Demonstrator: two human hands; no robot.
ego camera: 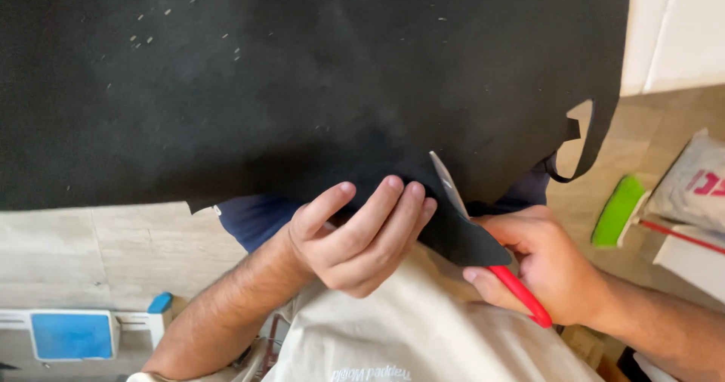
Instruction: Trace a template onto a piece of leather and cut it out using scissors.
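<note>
Lighting is soft, even daylight with no hard shadows. The black sheet [302, 80] fills the frame from nine to two o'clock and reads as a nearly featureless dark mass, with faint pale specks at eleven o'clock. The scissor blade [447, 182] carries a mild sheen. Focus is moderately soft throughout; the pale wall [680, 27] at two o'clock is bright, near overexposed.
</note>
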